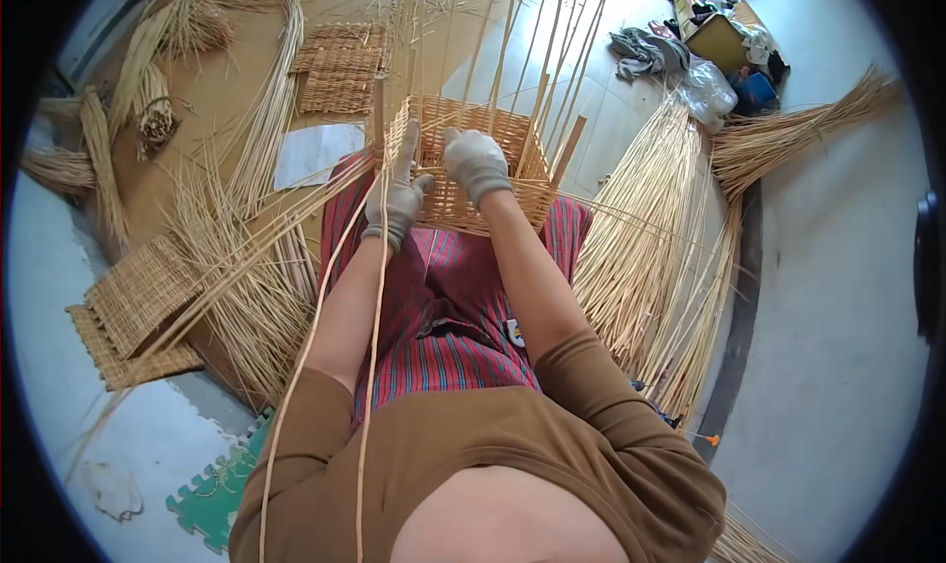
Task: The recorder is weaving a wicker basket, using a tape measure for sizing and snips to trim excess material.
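Note:
A half-woven wicker basket (532, 134) with tall upright stakes rests across my lap. Both my hands wear pale work gloves. At its left wall, my left hand (394, 203) grips the weave, its index finger stretched up along the side and the thumb apart. My right hand (477, 166) is closed over the basket's opening, fingertips turned toward the left wall; a thin reed strand seems to run to them, though the pinch itself is partly hidden. Two long reeds (372, 351) trail from the left wall down over my left arm and chest.
Loose reeds (246, 297) lie on my left, near woven panels (148, 292). Another woven panel (343, 70) and a white sheet (317, 156) lie ahead. A broad reed bundle (641, 248) spreads on my right. Cloth and bags (705, 85) are heaped at the far right.

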`<state>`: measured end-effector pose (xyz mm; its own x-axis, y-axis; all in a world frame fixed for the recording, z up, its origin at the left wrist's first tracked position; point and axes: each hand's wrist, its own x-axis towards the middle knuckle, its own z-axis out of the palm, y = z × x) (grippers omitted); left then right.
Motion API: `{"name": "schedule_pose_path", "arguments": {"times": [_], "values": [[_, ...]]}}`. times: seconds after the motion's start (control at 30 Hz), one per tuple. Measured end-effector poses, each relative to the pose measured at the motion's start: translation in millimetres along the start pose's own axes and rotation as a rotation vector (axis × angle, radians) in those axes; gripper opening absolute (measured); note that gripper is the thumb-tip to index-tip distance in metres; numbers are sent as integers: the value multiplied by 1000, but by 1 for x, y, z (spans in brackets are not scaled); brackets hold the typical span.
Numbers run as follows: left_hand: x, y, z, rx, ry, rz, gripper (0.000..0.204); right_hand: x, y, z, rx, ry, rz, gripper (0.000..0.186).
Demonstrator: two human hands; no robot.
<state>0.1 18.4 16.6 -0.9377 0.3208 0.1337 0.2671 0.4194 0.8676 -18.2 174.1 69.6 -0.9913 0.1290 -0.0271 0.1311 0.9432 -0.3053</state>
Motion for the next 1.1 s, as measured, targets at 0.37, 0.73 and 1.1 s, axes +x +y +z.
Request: {"name": "schedule_pose_path", "arguments": {"times": [0.37,0.73,1.1], "values": [[-21,40,34,47,-89,223,77,-127,71,32,1398,645,397,20],[-16,49,73,798,-14,335,69,-85,91,-46,776,736,42,45],[-45,-17,21,-454,450,-235,21,-109,88,-24,347,194,106,75]]}}
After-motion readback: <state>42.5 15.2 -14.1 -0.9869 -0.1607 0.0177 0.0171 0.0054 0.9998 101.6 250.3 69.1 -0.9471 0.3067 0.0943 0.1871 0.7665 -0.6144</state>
